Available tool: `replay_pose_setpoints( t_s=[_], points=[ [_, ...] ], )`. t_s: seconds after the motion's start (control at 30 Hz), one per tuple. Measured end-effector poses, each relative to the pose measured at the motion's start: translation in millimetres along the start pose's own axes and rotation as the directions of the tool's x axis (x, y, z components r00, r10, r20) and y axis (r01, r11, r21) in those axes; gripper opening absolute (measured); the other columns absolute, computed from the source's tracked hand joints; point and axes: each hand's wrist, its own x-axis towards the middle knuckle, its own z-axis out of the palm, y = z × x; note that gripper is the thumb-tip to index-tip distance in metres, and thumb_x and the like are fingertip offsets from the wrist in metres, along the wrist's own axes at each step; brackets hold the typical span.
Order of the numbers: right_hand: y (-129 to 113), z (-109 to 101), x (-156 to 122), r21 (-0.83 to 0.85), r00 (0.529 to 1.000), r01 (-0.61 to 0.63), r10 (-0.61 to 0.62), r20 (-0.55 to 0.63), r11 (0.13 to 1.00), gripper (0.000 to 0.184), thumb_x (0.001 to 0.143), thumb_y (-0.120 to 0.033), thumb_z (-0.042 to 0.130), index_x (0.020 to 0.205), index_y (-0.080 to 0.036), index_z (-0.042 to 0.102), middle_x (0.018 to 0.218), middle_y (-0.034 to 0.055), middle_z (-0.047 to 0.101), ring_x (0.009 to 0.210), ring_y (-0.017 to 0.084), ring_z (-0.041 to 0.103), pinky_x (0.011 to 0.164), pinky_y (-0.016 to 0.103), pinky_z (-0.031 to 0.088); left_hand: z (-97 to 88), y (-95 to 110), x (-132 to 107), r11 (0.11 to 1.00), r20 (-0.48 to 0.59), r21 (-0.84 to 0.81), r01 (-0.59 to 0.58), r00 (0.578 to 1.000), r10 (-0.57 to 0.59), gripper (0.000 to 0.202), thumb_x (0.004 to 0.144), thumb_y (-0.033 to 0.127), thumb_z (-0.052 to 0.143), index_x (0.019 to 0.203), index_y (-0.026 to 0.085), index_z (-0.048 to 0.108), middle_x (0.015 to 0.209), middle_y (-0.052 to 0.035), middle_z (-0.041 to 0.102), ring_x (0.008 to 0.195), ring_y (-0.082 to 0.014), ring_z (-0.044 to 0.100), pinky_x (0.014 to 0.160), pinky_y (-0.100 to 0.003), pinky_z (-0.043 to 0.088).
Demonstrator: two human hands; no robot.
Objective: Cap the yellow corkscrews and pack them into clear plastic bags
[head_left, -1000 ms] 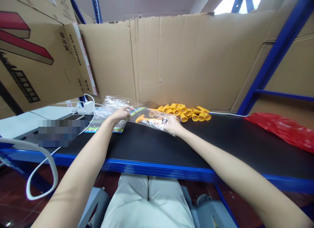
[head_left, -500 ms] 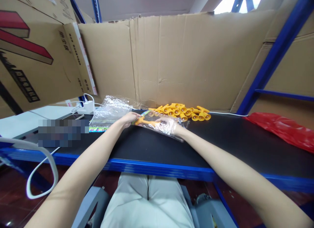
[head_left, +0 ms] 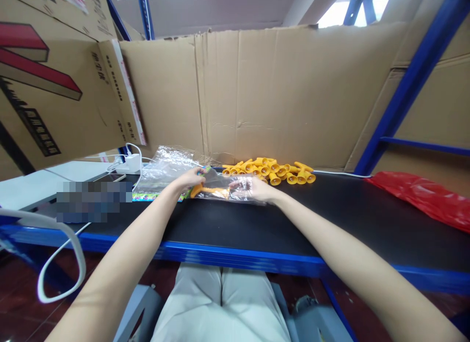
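Note:
My left hand (head_left: 191,179) pinches the colourful printed end of a clear plastic bag (head_left: 244,195), just above the black tabletop. Inside the bag lies an orange plastic piece (head_left: 211,190) with a cup-like end toward my left hand and a thin stem pointing right. My right hand (head_left: 255,188) reaches into the bag from the right, seen through the film, its fingers closed at the stem's end. Glare on the film partly hides those fingertips. Behind my hands lies a pile of similar yellow-orange pieces with round cup ends (head_left: 275,169).
Flat clear bags with printed strips (head_left: 165,168) lie left of my hands. Further left are a white charger with cables (head_left: 132,161) and a blurred-out item (head_left: 93,201). A red plastic bag (head_left: 422,192) lies at right. Cardboard (head_left: 275,97) walls the back; a blue rail (head_left: 238,254) edges the front.
Both hands have shifted slightly left with the bag and the orange piece. The bag now lies more level and closer to the printed bags on the left.

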Motion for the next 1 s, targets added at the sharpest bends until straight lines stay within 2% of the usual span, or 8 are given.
replay_pose_setpoints(
  t_s=[0.1, 0.23, 0.33, 0.43, 0.53, 0.6, 0.77, 1.0],
  points=[
    [4.0, -22.2, -1.3, -0.079, 0.961, -0.045, 0.022, -0.274, 0.996, 0.021, 0.075, -0.028, 0.057, 0.086, -0.014, 0.067, 0.087, 0.0073, 0.067, 0.078, 0.017, 0.061, 0.076, 0.032, 0.047, -7.0, -8.5, 3.9, 0.994, -0.046, 0.107, 0.032, 0.999, -0.027, 0.05, 0.062, 0.015, 0.052, 0.111, 0.017, 0.05, 0.084, -0.0047, 0.063, 0.068, -0.0151, 0.059, 0.054, -0.021, 0.043],
    [25.9, -62.3, -11.6, -0.31, 0.706, -0.322, 0.009, -0.708, 0.895, 0.019, 0.076, -0.024, 0.049, 0.086, -0.016, 0.063, 0.084, 0.0079, 0.065, 0.08, 0.02, 0.059, 0.078, 0.033, 0.044, -12.3, -11.9, 4.7, 0.962, -0.02, 0.272, 0.029, 1.0, -0.024, 0.057, 0.061, 0.015, 0.055, 0.117, 0.015, 0.046, 0.102, -0.0119, 0.062, 0.089, -0.0219, 0.06, 0.068, -0.026, 0.046],
    [44.8, -85.9, -21.6, -0.337, 0.593, -0.499, 0.031, -0.805, 0.799, 0.027, 0.074, -0.023, 0.048, 0.099, -0.016, 0.056, 0.091, 0.0095, 0.061, 0.087, 0.022, 0.056, 0.079, 0.034, 0.042, -7.8, -7.0, 2.2, 0.894, -0.125, 0.443, 0.058, 0.992, -0.003, 0.061, 0.061, 0.018, 0.058, 0.12, 0.012, 0.044, 0.121, -0.0197, 0.051, 0.11, -0.0308, 0.05, 0.084, -0.035, 0.044],
    [57.8, -100.6, -30.5, -0.313, 0.528, -0.615, 0.084, -0.845, 0.724, 0.037, 0.073, -0.021, 0.048, 0.11, -0.015, 0.05, 0.109, 0.0145, 0.054, 0.097, 0.025, 0.053, 0.081, 0.036, 0.04, 3.9, -2.4, 2.2, 0.843, -0.268, 0.538, -0.011, 0.946, 0.184, 0.058, 0.069, 0.023, 0.053, 0.125, 0.013, 0.041, 0.137, -0.0192, 0.034, 0.126, -0.0338, 0.033, 0.099, -0.042, 0.034],
    [68.0, -112.8, -41.5, -0.235, 0.434, -0.712, 0.151, -0.888, 0.661, 0.043, 0.073, -0.015, 0.046, 0.116, -0.014, 0.048, 0.118, 0.0182, 0.048, 0.104, 0.027, 0.05, 0.084, 0.038, 0.039, 19.0, -2.8, 8.0, 0.821, -0.291, 0.554, -0.134, 0.893, 0.343, 0.057, 0.078, 0.025, 0.045, 0.131, 0.01, 0.033, 0.145, -0.018, 0.021, 0.134, -0.0297, 0.02, 0.107, -0.043, 0.022],
    [77.8, -120.9, -50.5, -0.176, 0.379, -0.76, 0.207, -0.902, 0.626, 0.044, 0.074, -0.013, 0.045, 0.118, -0.015, 0.048, 0.12, 0.0189, 0.048, 0.107, 0.028, 0.049, 0.085, 0.039, 0.039, 28.8, -6.1, 14.5, 0.831, -0.267, 0.532, -0.164, 0.898, 0.349, 0.056, 0.082, 0.029, 0.04, 0.134, 0.01, 0.03, 0.147, -0.0168, 0.019, 0.136, -0.0284, 0.016, 0.109, -0.045, 0.019],
    [110.3, -134.2, -67.4, -0.069, 0.309, -0.856, 0.4, -0.863, 0.512, 0.039, 0.079, -0.023, 0.046, 0.117, -0.019, 0.054, 0.124, 0.0149, 0.05, 0.116, 0.033, 0.042, 0.087, 0.048, 0.037, 43.4, -15.4, 29.1, 0.902, -0.165, 0.423, -0.087, 0.971, 0.171, 0.058, 0.086, 0.039, 0.03, 0.137, 0.011, 0.029, 0.149, -0.014, 0.016, 0.137, -0.0275, 0.013, 0.109, -0.047, 0.017],
    [112.8, -133.7, -58.0, -0.176, 0.349, -0.897, 0.405, -0.845, 0.405, 0.039, 0.081, -0.044, 0.046, 0.098, -0.015, 0.066, 0.113, 0.017, 0.058, 0.11, 0.033, 0.047, 0.088, 0.049, 0.034, 42.6, -14.6, 31.0, 0.909, -0.066, 0.41, -0.078, 0.991, 0.115, 0.062, 0.086, 0.045, 0.024, 0.14, 0.015, 0.025, 0.15, -0.0093, 0.011, 0.138, -0.0258, 0.004, 0.109, -0.05, 0.01]
  ],
)
